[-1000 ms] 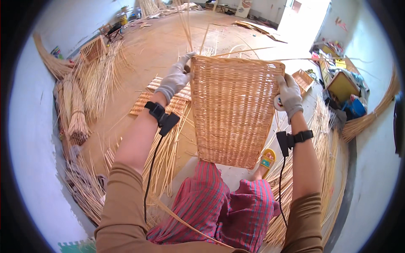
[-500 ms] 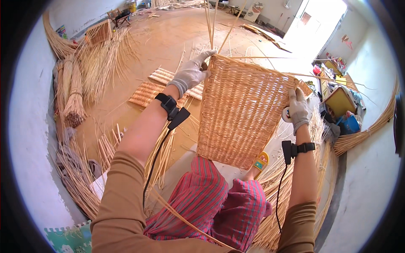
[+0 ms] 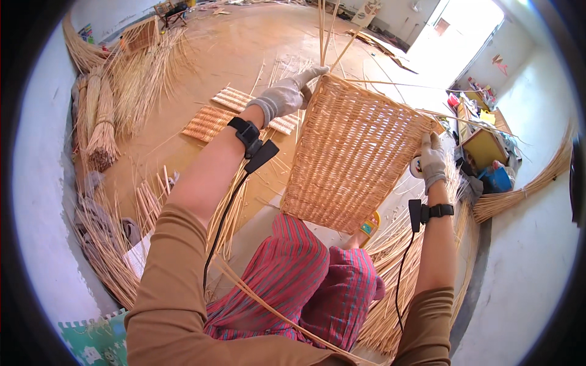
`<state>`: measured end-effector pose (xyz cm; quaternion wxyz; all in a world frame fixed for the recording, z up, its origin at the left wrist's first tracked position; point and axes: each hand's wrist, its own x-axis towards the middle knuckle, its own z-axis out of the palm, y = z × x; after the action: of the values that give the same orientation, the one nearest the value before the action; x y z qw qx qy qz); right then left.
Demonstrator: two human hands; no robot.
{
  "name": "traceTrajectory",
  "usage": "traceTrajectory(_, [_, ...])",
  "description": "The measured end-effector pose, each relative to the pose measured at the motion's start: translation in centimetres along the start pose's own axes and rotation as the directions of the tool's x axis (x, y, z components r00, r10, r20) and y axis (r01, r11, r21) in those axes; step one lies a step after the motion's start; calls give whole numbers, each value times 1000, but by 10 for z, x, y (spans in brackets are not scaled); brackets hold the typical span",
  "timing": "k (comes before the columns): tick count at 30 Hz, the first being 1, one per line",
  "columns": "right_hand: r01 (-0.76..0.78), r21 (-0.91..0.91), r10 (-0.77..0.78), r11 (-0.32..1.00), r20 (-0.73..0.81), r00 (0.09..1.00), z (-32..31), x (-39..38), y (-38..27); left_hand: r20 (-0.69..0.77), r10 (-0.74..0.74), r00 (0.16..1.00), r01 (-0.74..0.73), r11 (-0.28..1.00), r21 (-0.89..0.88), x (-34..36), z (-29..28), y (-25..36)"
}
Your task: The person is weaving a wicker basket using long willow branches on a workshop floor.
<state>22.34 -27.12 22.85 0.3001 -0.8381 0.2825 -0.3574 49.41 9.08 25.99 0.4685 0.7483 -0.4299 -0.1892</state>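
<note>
A light-brown woven wicker panel (image 3: 357,155), wider at the top than at the bottom, is held up above my knees. Loose canes stick out from its upper corners. My gloved left hand (image 3: 290,96) grips the upper left corner, its fingers partly hidden. On the right edge, near the upper corner, my gloved right hand (image 3: 433,160) has its fingers curled over the weave. A small round object with a pale rim (image 3: 416,166) shows beside that palm; I cannot make out its kind.
Flat woven pieces (image 3: 207,122) lie on the floor beyond my left arm. Bundles of cane (image 3: 102,131) stand along the left wall, and more loose canes (image 3: 390,305) spread beside my right leg. A blue container (image 3: 495,179) sits among clutter by the right wall.
The wicker panel has tilted clockwise, its top swinging slightly right and its lower edge rising a little. My left hand has moved right with its corner. Both hands keep their hold.
</note>
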Motion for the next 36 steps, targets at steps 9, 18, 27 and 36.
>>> traceTrajectory(9, [-89, 29, 87, 996, 50, 995, -31, -19, -25, -104, -6, 995, -41, 894, -446, -16, 2, -6])
traceTrajectory(18, [-329, -31, 330, 944, 38, 943, -55, -140, -109, -81, 59, 995, -93, 847, -523, -27, 3, -6])
traceTrajectory(27, [291, 28, -146, 956, 908, 393, -76, -342, -234, -167, -34, 985, -57, 859, -508, -27, 0, 64])
traceTrajectory(36, [-51, -452, 28, 890, -57, 998, -190, -160, -146, 235, 3, 972, 155, 744, -650, -69, 93, 105])
